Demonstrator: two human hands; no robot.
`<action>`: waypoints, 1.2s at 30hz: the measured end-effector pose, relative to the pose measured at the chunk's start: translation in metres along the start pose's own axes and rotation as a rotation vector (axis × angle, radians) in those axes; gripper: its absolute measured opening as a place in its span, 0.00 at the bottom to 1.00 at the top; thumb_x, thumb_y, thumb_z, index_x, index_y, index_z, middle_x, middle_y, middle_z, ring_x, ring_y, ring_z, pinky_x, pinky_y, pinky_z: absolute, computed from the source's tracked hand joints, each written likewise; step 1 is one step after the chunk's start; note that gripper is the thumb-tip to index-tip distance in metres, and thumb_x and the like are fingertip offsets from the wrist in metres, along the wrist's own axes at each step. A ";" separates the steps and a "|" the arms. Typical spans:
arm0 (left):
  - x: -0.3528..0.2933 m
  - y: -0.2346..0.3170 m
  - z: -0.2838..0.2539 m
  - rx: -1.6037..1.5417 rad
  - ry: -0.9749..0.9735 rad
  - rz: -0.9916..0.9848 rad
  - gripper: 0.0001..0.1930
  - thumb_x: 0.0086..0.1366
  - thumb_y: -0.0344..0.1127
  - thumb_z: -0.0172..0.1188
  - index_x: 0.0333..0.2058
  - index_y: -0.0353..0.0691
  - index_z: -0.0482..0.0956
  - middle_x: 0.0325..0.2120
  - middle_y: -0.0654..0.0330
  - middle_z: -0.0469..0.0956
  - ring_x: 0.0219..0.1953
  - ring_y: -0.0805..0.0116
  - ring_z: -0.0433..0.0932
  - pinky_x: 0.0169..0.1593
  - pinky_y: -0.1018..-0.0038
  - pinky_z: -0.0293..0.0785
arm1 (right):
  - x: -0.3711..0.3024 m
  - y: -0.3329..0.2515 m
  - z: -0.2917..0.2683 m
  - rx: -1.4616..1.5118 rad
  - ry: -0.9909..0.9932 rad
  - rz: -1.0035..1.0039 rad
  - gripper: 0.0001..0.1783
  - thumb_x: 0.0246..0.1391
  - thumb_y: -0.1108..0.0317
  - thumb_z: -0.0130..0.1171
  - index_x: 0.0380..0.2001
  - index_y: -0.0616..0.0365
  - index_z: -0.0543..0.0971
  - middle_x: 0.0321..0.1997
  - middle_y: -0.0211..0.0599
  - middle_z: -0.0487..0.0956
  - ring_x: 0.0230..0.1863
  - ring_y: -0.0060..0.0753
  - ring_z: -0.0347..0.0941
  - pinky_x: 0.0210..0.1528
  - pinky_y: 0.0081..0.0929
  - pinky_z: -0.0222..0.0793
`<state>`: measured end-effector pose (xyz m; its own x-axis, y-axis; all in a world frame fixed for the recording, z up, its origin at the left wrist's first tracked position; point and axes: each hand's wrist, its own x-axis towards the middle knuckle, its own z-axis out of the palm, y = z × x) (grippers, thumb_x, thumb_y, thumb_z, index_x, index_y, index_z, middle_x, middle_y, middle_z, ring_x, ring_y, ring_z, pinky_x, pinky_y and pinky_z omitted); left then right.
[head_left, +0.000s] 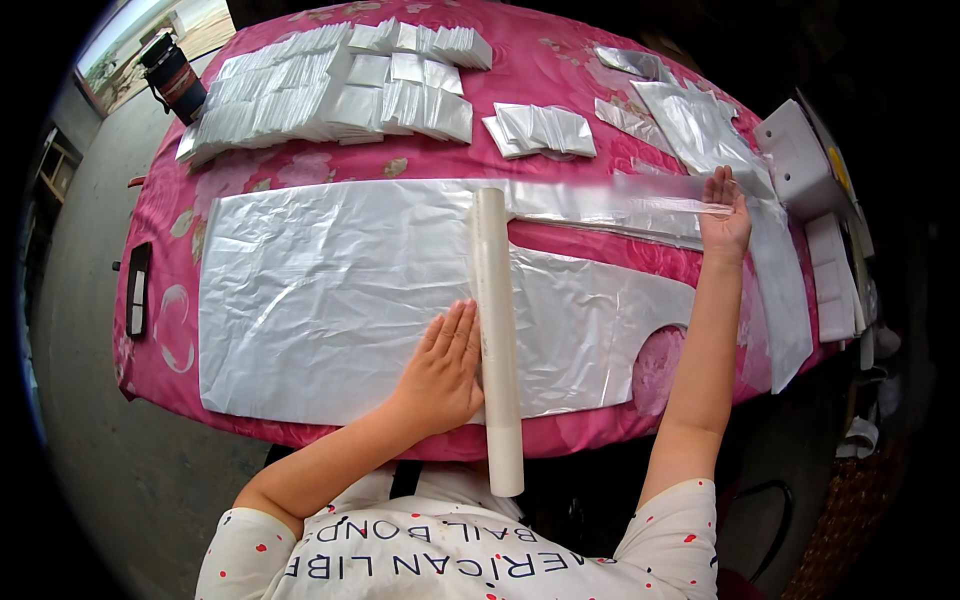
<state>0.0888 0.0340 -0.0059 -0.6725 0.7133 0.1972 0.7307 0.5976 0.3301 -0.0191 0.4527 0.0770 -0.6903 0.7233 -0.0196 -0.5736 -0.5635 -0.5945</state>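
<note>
Head view: left hand (447, 362) open, flat beside roll (497, 350); right hand (726, 222) open against film (645, 190); dark flask (178, 85) hiding its contents.

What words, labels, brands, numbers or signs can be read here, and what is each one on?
White shirt: two rows of large dark capitals, upside down in the picture; legible, but I don't copy out wording.
Pale roll: tiny faint marks on its left side, too small to read.
Black oblong object at the left: any marks are too small to read.
I can make out no other text.
</note>
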 end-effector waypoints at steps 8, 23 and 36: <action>-0.005 -0.006 0.002 -0.006 0.031 -0.017 0.33 0.54 0.38 0.42 0.54 0.18 0.57 0.59 0.35 0.54 0.64 0.45 0.50 0.65 0.56 0.42 | -0.187 0.106 0.159 -0.541 -0.657 0.053 0.20 0.63 0.63 0.39 0.54 0.62 0.66 0.55 0.42 0.71 0.58 0.28 0.64 0.61 0.25 0.55; 0.001 -0.003 0.025 0.178 0.115 0.027 0.28 0.61 0.38 0.40 0.55 0.23 0.60 0.59 0.40 0.57 0.64 0.48 0.53 0.65 0.58 0.44 | -0.422 0.314 0.147 -1.180 -1.507 0.134 0.30 0.53 0.73 0.44 0.60 0.64 0.56 0.63 0.57 0.56 0.68 0.54 0.44 0.66 0.47 0.39; -0.006 0.002 0.009 -0.159 0.107 -0.038 0.38 0.51 0.39 0.47 0.57 0.19 0.51 0.60 0.35 0.50 0.66 0.43 0.42 0.65 0.51 0.35 | -0.253 0.088 0.007 -1.495 -1.491 -0.526 0.21 0.56 0.60 0.47 0.49 0.62 0.72 0.56 0.48 0.69 0.59 0.51 0.63 0.58 0.41 0.59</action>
<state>0.0952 0.0346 -0.0147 -0.7141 0.6433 0.2760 0.6825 0.5519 0.4792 0.1017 0.2176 0.0355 -0.7916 -0.5087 0.3385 -0.6087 0.7053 -0.3634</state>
